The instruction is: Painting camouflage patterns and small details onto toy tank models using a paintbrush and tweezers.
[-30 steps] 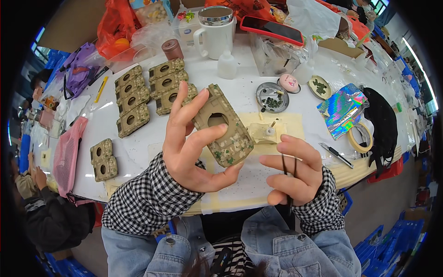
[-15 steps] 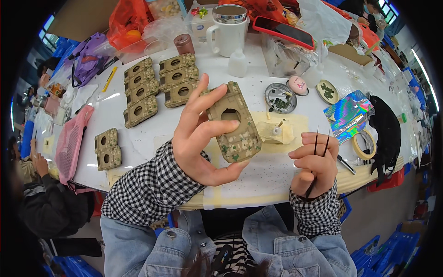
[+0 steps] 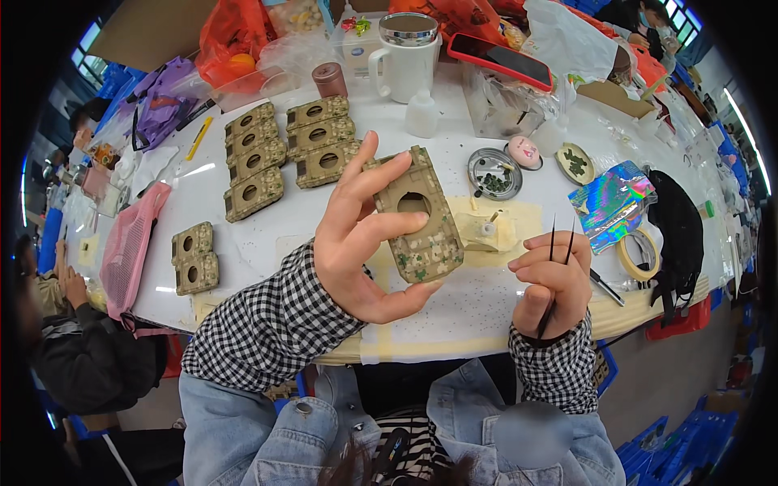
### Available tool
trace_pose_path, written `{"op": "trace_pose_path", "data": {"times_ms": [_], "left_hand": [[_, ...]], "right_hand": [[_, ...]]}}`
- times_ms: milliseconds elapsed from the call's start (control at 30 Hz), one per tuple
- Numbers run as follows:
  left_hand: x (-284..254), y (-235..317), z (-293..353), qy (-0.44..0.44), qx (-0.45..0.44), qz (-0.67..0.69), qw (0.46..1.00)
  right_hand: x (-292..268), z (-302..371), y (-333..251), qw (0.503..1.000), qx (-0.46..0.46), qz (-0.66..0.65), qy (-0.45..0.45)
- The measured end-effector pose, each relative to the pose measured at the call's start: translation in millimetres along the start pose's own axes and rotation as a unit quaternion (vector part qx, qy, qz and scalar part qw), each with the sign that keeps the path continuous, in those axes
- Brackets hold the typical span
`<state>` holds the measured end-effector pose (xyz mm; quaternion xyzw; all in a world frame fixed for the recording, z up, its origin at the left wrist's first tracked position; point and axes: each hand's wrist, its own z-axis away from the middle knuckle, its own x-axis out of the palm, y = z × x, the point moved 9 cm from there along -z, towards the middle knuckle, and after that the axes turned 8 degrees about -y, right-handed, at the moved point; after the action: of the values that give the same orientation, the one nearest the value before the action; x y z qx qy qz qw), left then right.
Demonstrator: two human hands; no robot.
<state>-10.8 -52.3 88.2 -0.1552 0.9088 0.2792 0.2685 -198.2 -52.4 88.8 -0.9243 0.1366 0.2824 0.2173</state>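
Note:
My left hand is closed on a camouflage-patterned toy tank hull with a round hole through its plate. The thumb is at its lower end, one finger lies beside the hole and others grip the upper edge. Tilted toward me, the hull hangs above the white tabletop. On the right, my right hand is closed around black tweezers, whose slightly parted tips point up and away with nothing visible between them. A cream stand with a small peg sits behind, between the hands.
Matching hulls stand in rows at the left, with two more nearer. A round dish and a small lid hold dark green bits. Tape, a white mug, a squeeze bottle and a phone surround the workspace.
The hull and my left hand have shifted slightly to the right in the picture; the hulls on the table shift similarly. Both grips stay the same.

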Motion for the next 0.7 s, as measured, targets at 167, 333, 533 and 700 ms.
{"op": "trace_pose_path", "data": {"times_ms": [167, 333, 533, 700], "left_hand": [[-1, 0, 1, 0.002, -0.002, 0.008, 1.000], [-2, 1, 0, 0.006, 0.002, 0.017, 1.000], [-7, -2, 1, 0.008, -0.013, 0.017, 1.000], [-10, -8, 1, 0.012, -0.014, 0.014, 1.000]], "right_hand": [[1, -1, 3, 1.000, 0.000, -0.002, 0.020], [0, -3, 9, 0.999, 0.009, 0.001, 0.037], [2, -3, 9, 1.000, 0.018, 0.004, 0.020], [0, 5, 7, 0.999, 0.034, -0.005, 0.025]]}}
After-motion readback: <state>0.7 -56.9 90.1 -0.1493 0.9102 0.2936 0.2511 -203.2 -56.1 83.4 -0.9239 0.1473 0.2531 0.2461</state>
